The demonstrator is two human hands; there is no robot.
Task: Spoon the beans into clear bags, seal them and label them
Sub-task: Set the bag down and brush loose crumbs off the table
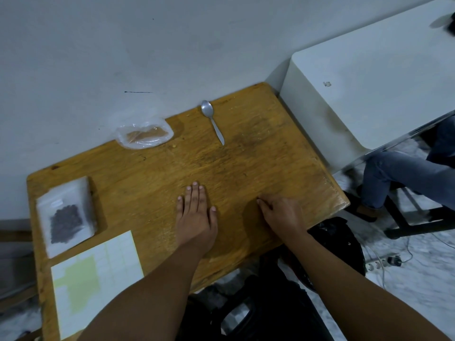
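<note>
Resting released on the tabletop [246,158], left grip [197,215] and right grip [280,212] hold nothing; beyond them the spoon [214,124] looks light and stiff, best pinched mid-handle.

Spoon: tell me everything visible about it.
The spoon is plain, silver-grey and metal-looking, with an oval bowl and a slim handle that widens at its end. It lies flat on the wooden table near the far edge, bowl at the far end, handle pointing back and a little right. It looks empty. Only the table touches it: the crumpled bag lies apart to its left, and the left hand and right hand rest nearer the person.
</note>
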